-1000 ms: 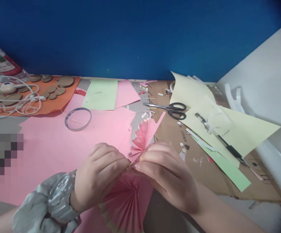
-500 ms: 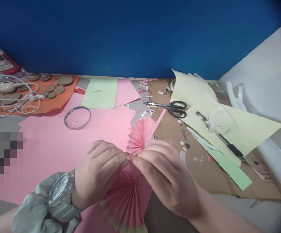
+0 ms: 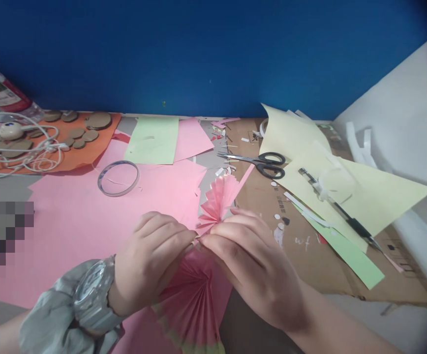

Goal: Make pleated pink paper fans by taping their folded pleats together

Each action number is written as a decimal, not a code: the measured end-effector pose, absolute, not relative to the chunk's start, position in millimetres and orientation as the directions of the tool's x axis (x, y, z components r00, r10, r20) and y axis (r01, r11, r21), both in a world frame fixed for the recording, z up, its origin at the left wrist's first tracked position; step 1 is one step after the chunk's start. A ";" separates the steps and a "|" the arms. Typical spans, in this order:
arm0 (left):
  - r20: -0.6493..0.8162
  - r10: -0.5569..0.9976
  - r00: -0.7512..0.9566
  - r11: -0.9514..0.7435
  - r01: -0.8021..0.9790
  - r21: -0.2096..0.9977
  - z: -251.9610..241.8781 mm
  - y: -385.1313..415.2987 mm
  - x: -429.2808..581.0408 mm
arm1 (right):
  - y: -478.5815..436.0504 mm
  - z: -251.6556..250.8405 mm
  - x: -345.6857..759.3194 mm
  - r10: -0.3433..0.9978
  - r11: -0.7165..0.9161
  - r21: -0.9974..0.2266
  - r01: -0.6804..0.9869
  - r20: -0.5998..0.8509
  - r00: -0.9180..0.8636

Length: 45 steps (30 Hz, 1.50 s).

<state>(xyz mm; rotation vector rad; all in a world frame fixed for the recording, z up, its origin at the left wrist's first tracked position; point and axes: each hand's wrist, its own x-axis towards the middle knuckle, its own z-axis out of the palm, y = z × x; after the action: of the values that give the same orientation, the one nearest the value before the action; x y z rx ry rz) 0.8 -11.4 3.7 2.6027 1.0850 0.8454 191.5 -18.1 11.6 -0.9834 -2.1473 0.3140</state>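
A small pink pleated paper fan [image 3: 217, 199] stands up between my hands, its folds spreading upward. My right hand [image 3: 254, 260] pinches its gathered lower end. Close against it, the closed fingertips of my left hand [image 3: 154, 255] grip the same end, where a narrow pale bit shows. The fingers hide most of the gathered part. Beneath the hands lies a larger pink pleated paper fan [image 3: 198, 309] with a pale green outer edge, partly covered by my left hand. A watch [image 3: 95, 295] and a grey scrunchie [image 3: 51, 314] are on my left wrist.
Pink paper sheets [image 3: 88, 226] spread on the left under a roll of tape [image 3: 118, 178]. Black-handled scissors [image 3: 268, 164] lie on cardboard [image 3: 250, 196], beside cream paper [image 3: 383, 189] and a pen [image 3: 353, 223]. Cable [image 3: 47, 147], cardboard discs [image 3: 99, 120] and a bottle [image 3: 3, 88] are back left.
The small fan has turned slightly and shifted a little to the right, its folds looking narrower. My right fingertips have shifted slightly; both hands stay pinched together.
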 end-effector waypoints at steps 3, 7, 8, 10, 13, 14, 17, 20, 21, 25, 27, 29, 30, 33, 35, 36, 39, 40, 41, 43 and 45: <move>0.404 0.725 0.558 -0.689 0.585 0.427 4.1 -11.4 2.3 | -19.1 11.8 191.2 0.721 0.687 -0.452 0.570 0.525 -0.453; 0.371 0.739 0.563 -0.671 0.565 0.480 4.5 -11.1 2.8 | -19.1 10.7 191.0 0.684 0.721 -0.382 0.578 0.524 -0.508; 0.366 0.742 0.562 -0.667 0.566 0.484 4.4 -10.9 2.7 | -18.9 10.5 190.6 0.675 0.729 -0.367 0.579 0.526 -0.517; 0.363 0.749 0.554 -0.659 0.571 0.488 4.2 -10.6 2.5 | -18.8 10.7 189.3 0.665 0.736 -0.348 0.580 0.530 -0.526; 0.354 0.754 0.553 -0.654 0.581 0.484 3.9 -10.5 2.7 | -19.3 12.2 186.7 0.690 0.714 -0.370 0.595 0.518 -0.506; 0.353 0.755 0.552 -0.653 0.586 0.480 3.9 -10.5 3.0 | -19.5 12.6 186.1 0.707 0.699 -0.393 0.598 0.510 -0.491; 0.366 0.753 0.547 -0.657 0.592 0.466 4.3 -10.5 3.9 | -18.9 12.8 186.2 0.747 0.661 -0.472 0.583 0.486 -0.453; 0.382 0.752 0.538 -0.659 0.592 0.463 4.4 -10.7 4.1 | -17.3 11.2 188.8 0.761 0.649 -0.527 0.549 0.470 -0.448; 0.386 0.750 0.538 -0.662 0.592 0.461 4.4 -10.9 4.0 | -16.9 10.6 189.8 0.768 0.641 -0.543 0.543 0.461 -0.445; 0.378 0.747 0.547 -0.664 0.594 0.453 4.5 -11.0 3.4 | -16.5 9.8 192.0 0.791 0.611 -0.590 0.528 0.429 -0.436; 0.367 0.750 0.551 -0.661 0.597 0.455 4.6 -10.6 3.1 | -16.9 10.1 191.8 0.789 0.613 -0.592 0.523 0.429 -0.440; 0.363 0.749 0.554 -0.661 0.596 0.455 4.3 -10.2 2.7 | -17.3 10.4 191.1 0.783 0.622 -0.587 0.519 0.439 -0.441; 0.360 0.749 0.556 -0.661 0.594 0.458 4.0 -10.1 2.5 | -17.5 10.4 190.7 0.780 0.626 -0.584 0.517 0.443 -0.443; 0.358 0.748 0.558 -0.661 0.587 0.466 3.0 -10.5 1.9 | -17.8 9.9 189.8 0.776 0.630 -0.577 0.519 0.448 -0.444; 0.362 0.748 0.556 -0.662 0.589 0.464 2.7 -10.9 1.8 | -17.8 9.8 189.4 0.777 0.629 -0.570 0.528 0.449 -0.441; 0.363 0.748 0.555 -0.662 0.590 0.462 2.7 -11.0 1.9 | -17.9 10.0 189.1 0.778 0.628 -0.566 0.534 0.450 -0.439; 0.362 0.747 0.557 -0.663 0.591 0.460 2.6 -10.8 2.2 | -17.8 11.7 187.7 0.778 0.628 -0.546 0.554 0.448 -0.440; 0.361 0.749 0.555 -0.661 0.593 0.459 2.4 -10.5 2.3 | -17.8 12.4 187.0 0.779 0.627 -0.539 0.562 0.447 -0.440; 0.358 0.751 0.555 -0.659 0.597 0.458 2.2 -10.3 2.4 | -17.7 13.1 186.3 0.778 0.629 -0.531 0.568 0.448 -0.441; 0.356 0.754 0.552 -0.656 0.603 0.454 1.6 -10.0 2.7 | -17.8 14.0 185.4 0.774 0.633 -0.518 0.576 0.452 -0.444; 0.357 0.754 0.552 -0.656 0.606 0.449 1.2 -10.1 3.0 | -18.2 14.1 185.3 0.768 0.639 -0.506 0.579 0.451 -0.454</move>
<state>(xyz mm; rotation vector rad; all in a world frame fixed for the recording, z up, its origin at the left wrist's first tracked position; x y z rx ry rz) 3.0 -10.1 1.2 2.5158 1.1306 0.7728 185.3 -18.2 14.1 -1.0450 -2.1939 0.3686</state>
